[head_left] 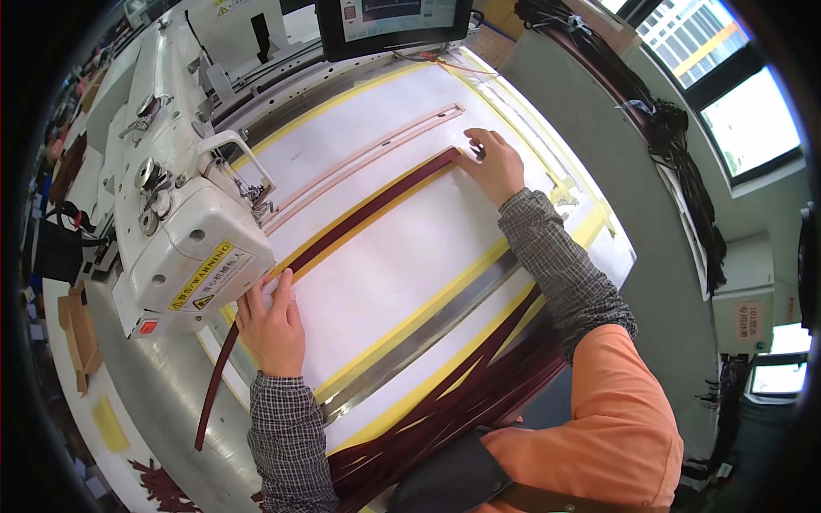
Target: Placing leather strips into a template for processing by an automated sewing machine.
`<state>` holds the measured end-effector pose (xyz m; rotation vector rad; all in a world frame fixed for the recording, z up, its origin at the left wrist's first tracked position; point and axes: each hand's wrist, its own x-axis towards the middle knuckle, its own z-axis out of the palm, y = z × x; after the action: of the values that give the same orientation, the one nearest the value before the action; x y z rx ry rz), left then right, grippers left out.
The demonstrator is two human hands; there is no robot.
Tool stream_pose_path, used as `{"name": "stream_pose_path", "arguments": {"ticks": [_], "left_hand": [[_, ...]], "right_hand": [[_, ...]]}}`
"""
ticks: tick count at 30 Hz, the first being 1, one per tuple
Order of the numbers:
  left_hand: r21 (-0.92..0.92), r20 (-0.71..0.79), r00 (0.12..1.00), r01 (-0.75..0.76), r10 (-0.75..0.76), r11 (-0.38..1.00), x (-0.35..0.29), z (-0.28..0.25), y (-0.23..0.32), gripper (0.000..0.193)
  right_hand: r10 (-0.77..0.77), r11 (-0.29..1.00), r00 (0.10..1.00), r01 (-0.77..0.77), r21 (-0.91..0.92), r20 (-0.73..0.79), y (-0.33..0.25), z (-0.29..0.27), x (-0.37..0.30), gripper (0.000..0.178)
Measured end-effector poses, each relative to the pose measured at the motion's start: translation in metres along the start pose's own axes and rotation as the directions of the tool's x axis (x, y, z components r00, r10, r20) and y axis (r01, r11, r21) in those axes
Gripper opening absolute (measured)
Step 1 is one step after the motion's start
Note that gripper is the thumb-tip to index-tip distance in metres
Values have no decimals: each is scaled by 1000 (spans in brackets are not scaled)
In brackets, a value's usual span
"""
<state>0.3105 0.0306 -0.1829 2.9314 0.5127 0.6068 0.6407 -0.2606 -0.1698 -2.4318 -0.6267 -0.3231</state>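
Note:
A long maroon strip lies slantwise along a yellow-edged band on the white board. Beside the sewing machine head, my left hand holds the strip down at its near left part with its fingertips. The strip's loose tail hangs off to the left of that hand. At the far right end, my right hand has its thumb on the strip's tip. Its other fingers are curled, with a small dark thing under them that I cannot make out.
A pale pink outlined slot runs beyond the strip. Many loose maroon strips are heaped along the near edge. A screen stands at the back. Dark bundles of strips hang at the right, and an open cardboard box sits at the left.

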Motion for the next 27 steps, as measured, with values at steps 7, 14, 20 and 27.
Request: {"name": "stream_pose_path", "arguments": {"ticks": [7,14,20,27], "left_hand": [[-5,-23,1000,-20,20,1000,4,-4,1,33],[-4,0,1000,-14,14,1000,4,-4,1,32],[-8,-3,1000,-15,15,1000,4,-4,1,33],[-23,-21,999,-29,28,999,5,-5,2,34]], "right_hand": [[-542,793,835,545,-270,95,16,-8,-16,41],[-524,758,818,576,-308,239,17,-7,-12,46],[-493,753,826,563,-341,274,14,-8,-13,39],[-375,789,874,476,-388,310,-18,-15,-13,36]]}}
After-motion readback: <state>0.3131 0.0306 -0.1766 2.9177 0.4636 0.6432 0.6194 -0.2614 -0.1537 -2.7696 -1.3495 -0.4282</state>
